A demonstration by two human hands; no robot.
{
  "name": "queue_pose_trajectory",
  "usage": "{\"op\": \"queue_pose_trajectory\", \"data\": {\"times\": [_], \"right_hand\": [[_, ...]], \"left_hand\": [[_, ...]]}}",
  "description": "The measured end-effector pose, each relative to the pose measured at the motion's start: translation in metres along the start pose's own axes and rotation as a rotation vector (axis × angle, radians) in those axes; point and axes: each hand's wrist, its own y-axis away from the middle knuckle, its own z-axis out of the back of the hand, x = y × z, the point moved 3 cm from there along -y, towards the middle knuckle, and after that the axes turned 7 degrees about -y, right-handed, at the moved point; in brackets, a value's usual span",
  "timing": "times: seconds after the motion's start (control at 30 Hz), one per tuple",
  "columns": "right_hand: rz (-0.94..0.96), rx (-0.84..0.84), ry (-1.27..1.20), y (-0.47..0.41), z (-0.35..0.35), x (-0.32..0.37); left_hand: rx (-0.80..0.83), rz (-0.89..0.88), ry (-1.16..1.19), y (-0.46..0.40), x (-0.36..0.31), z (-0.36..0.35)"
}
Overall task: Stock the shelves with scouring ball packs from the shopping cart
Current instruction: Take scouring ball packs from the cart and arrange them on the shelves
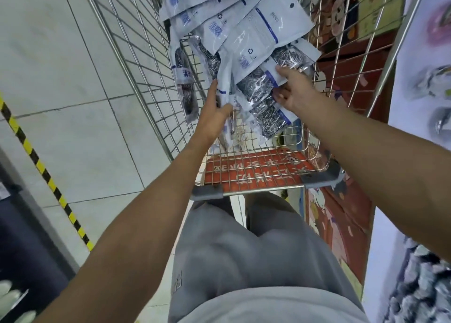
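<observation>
Head view: I look down past my grey shorts into the wire shopping cart, both bare forearms stretched forward into it.
Far left: a yellow-and-black hazard strip crosses the pale floor tiles; the dark shape at the lower left edge is cut off and I cannot tell what it is.
Left pack: one scouring ball pack hangs against the cart's left wall, blurred, its print only partly readable.
My left hand: my left hand grips the lower edge of a white pack, thumb up along its near face, the other fingers hidden behind it.
Pack pile: more scouring ball packs lie fanned in the cart, white backs up with blue barcodes; the topmost are cut off by the frame's upper edge.
Steel balls: dark metal coils show through clear film between my hands.
My right hand: my right hand pinches the white corner of a pack, thumb on top; the fingertips below are hidden under the film.
Cart seat flap: a red panel with white characters sits behind the mesh, above the grey handle.
Right side: a colourful cartoon floor mat lies beside the cart; the shelf goods at the right edge are too blurred to identify.
</observation>
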Motion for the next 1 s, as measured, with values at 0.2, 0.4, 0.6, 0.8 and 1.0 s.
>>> {"op": "queue_pose_trajectory", "data": {"times": [0.2, 0.4, 0.6, 0.8, 1.0], "right_hand": [[0.096, 0.038, -0.106, 0.028, 0.031, -0.013], [0.174, 0.040, -0.037, 0.072, 0.061, -0.027], [0.226, 0.126, -0.016, 0.139, 0.077, -0.024], [0.285, 0.178, -0.098, 0.217, 0.109, -0.010], [0.392, 0.191, -0.174, 0.289, 0.146, -0.017]], "left_hand": [[0.029, 0.202, 0.563, 0.017, -0.012, 0.004], [0.240, 0.185, 0.740, 0.063, -0.036, 0.016], [0.309, 0.153, 0.740, 0.120, -0.079, 0.028], [0.319, 0.146, 0.659, 0.182, -0.119, 0.047], [0.353, 0.144, 0.377, 0.231, -0.142, 0.047]]}}
